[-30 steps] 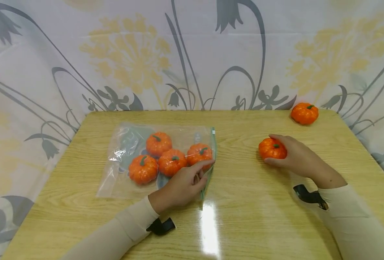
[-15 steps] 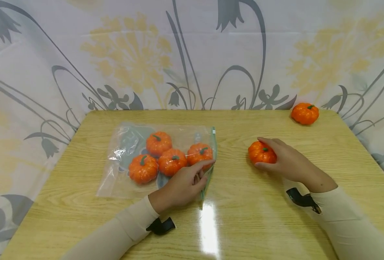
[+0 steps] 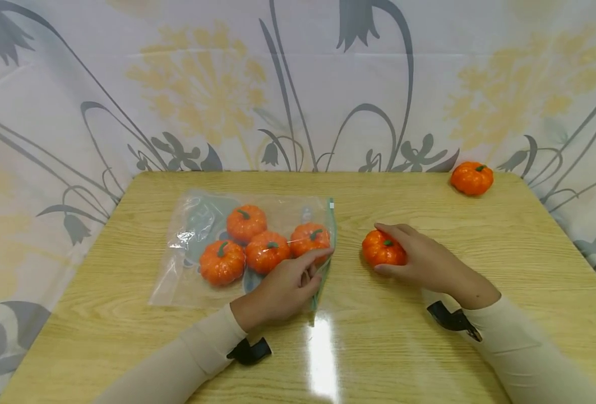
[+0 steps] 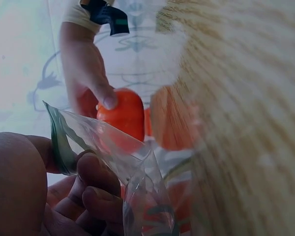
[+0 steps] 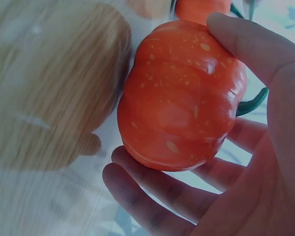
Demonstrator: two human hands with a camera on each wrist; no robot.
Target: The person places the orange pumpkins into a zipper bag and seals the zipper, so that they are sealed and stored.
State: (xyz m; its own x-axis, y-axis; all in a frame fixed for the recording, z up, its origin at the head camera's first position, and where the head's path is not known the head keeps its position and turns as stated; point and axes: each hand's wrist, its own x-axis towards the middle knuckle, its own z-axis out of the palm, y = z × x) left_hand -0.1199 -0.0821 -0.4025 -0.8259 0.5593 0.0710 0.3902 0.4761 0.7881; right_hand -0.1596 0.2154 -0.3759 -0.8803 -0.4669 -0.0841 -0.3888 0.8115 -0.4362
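My right hand (image 3: pixel 421 261) grips a small orange toy pumpkin (image 3: pixel 382 248) with a green stem, thumb on one side and fingers on the other. In the right wrist view the pumpkin (image 5: pixel 182 98) sits between thumb and curled fingers. A clear zip bag (image 3: pixel 176 286) with a green zip edge lies flat to the left, its mouth facing right. Several orange pumpkins (image 3: pixel 222 264) are inside it. My left hand (image 3: pixel 282 289) holds the bag's mouth. The left wrist view shows its thumb and fingers pinching the green zip edge (image 4: pixel 61 140), the film raised there.
Another orange pumpkin (image 3: pixel 471 178) stands at the back right corner of the glossy wooden table (image 3: pixel 378 348). A flower-patterned cloth (image 3: pixel 308 84) rises along the table's back edge and sides.
My right hand has moved left and slightly toward me with the pumpkin, closer to the bag's mouth. The left hand and the bag have stayed in place.
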